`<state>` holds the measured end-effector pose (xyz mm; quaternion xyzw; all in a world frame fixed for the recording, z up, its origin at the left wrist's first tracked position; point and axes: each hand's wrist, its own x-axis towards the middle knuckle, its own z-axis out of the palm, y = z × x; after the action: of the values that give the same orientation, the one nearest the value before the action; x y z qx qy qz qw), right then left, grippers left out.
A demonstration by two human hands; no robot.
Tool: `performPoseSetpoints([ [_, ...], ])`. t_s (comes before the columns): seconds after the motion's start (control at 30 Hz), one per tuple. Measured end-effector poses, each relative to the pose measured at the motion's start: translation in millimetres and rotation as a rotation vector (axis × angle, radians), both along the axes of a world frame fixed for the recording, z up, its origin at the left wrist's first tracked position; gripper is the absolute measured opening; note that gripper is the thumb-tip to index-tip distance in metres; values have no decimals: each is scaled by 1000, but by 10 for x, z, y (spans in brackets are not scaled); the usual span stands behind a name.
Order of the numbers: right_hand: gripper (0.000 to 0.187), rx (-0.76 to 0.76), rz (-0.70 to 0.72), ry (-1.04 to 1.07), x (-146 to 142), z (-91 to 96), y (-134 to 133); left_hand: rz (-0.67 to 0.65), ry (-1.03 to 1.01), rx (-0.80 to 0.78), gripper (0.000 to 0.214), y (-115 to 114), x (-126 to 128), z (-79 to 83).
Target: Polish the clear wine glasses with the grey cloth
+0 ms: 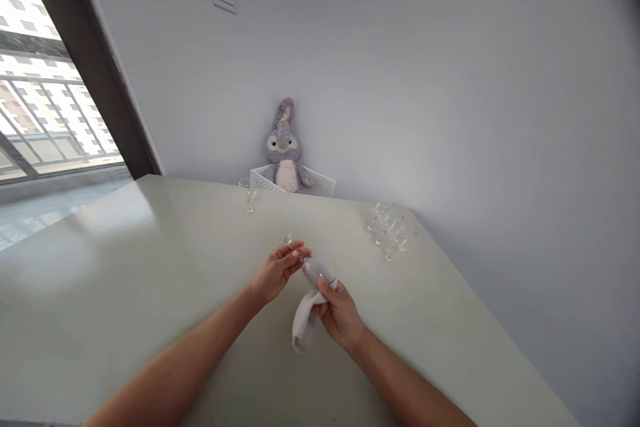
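Above the table's middle, a clear stemmed glass (315, 269) lies tilted between my two hands. My left hand (283, 268) is closed around its stem, with the foot sticking out past the fingers at the far left. A pale cloth (304, 321) is gripped in my right hand (341, 313), which presses it against the glass's rim with the thumb on top. Part of the cloth hangs down below the glass. Whether any cloth sits inside the bowl I cannot tell.
One stemmed glass (249, 196) stands near the far table edge. Several more glasses (387, 228) are grouped at the back right of the pale table (200, 240). Behind the table, a grey plush toy (287, 153) sits in a white perforated basket (325, 185) against the wall.
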<state>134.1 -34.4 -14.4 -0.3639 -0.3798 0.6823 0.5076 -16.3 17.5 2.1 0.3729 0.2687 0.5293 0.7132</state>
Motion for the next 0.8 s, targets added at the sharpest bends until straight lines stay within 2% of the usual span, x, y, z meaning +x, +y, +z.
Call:
performPoseSetpoints([
  [0.13,22,331,-78,-512,25,-7,-63,30,50,-111,21,-16,27,-21],
  [0.2,21,371,-82,-535,34,19,-68,41,84,-124,22,-39,42,6],
  [0.23,23,316,-64,-466,36,39,-60,47,90,-105,24,-53,50,25],
  [0.3,26,115,-39,-220,40,87,-23,51,86,-21,29,-79,65,63],
  [0.4,24,-181,-75,142,52,148,48,22,115,99,31,-102,90,80],
  [0.47,23,-259,-92,229,53,158,65,6,150,105,24,-101,104,58],
  [0.5,24,-247,-82,222,50,151,58,4,153,90,21,-96,109,43],
  [0.6,36,-53,14,4,27,93,-9,-1,94,2,19,-83,111,11],
  [0.67,38,176,31,-324,19,43,-57,-37,67,-61,20,-79,101,11],
  [0.8,29,705,-26,-1057,60,-16,-52,-113,149,-125,26,-68,58,28],
])
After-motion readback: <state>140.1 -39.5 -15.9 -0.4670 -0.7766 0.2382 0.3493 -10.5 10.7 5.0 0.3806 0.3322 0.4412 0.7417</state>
